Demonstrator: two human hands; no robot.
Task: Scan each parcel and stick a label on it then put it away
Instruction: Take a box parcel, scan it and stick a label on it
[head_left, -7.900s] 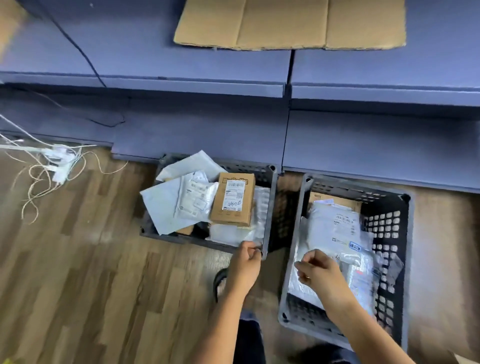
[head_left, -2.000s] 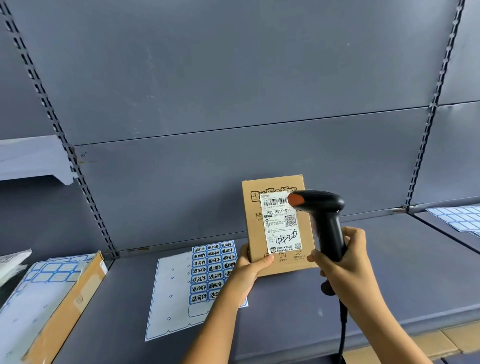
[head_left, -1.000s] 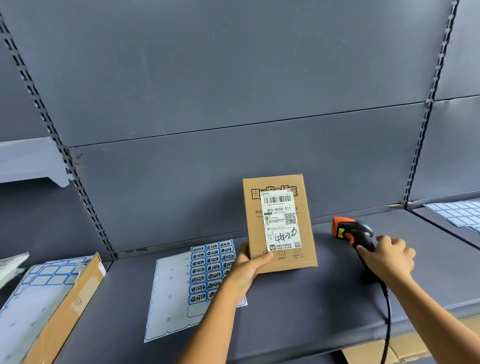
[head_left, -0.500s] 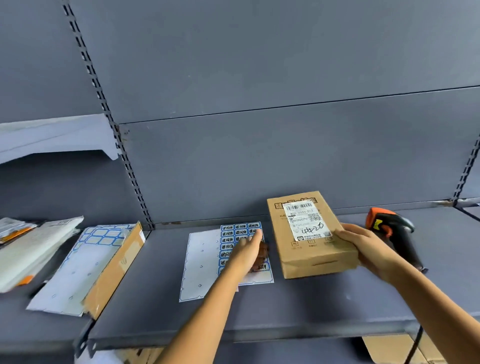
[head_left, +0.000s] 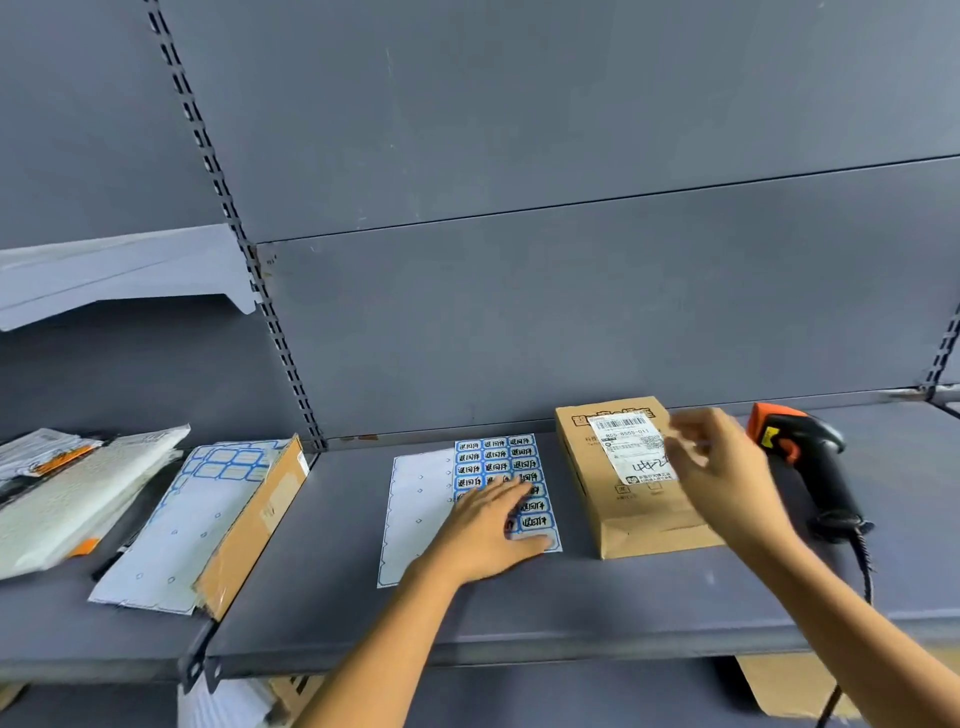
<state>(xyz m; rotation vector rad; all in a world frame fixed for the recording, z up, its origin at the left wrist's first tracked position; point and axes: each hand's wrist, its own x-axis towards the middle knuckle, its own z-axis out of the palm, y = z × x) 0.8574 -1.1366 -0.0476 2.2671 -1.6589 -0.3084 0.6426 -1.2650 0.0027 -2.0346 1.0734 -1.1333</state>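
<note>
Labelling stage. Left hand (head_left: 493, 525) lies flat, fingers straight, on the label sheet (head_left: 421, 512); no peeled label visible. Right hand (head_left: 722, 478), blurred, loosely curled and apparently empty, hovers over the parcel (head_left: 618, 499), which lies flat on the shelf (head_left: 519, 613). Scanner (head_left: 810, 462) lies just right of that hand, so scanning is probably done; sticking and stowing remain. Mailers (head_left: 78, 493) far left of the left hand obstruct nothing
</note>
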